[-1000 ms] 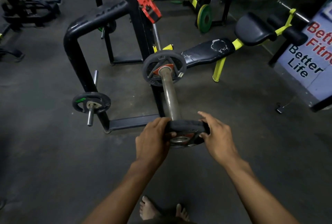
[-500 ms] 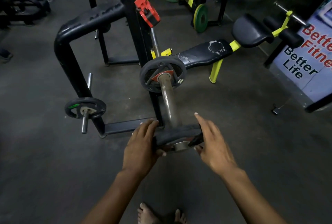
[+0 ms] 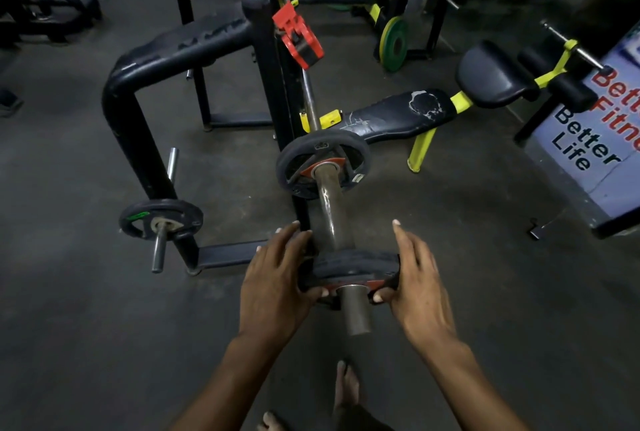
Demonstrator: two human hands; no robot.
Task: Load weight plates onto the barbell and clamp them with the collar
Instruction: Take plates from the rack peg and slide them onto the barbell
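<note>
Since a second ago, the small black rubber-rimmed weight plate (image 3: 349,269) has slid further onto the steel barbell sleeve (image 3: 334,219), so that a short stub of sleeve end now pokes out toward the person. The left hand (image 3: 277,278) and right hand (image 3: 420,278) each clasp an opposite edge of this plate, fingers (image 3: 287,233) stretched over the far face and thumbs tucked on the near face, closed round the rim rather than spread open. An identical black plate with an orange hub (image 3: 322,164) already sits well up the sleeve, a bare stretch of steel between the two.

Several risks follow from this. If one hand pushes harder than the other, the plate would likely tilt and bind on the sleeve. If it runs up fast, fingers wrapped over the far face could be pinched against the seated plate. Bare toes (image 3: 344,385) stand on the dark floor (image 3: 104,344) almost under the sleeve end, so a plate slipping back off would fall near them. Meanwhile the red clamp collar (image 3: 298,37) is parked high on the bar shaft (image 3: 309,98), away from the load, so nothing yet locks the plates.
</note>
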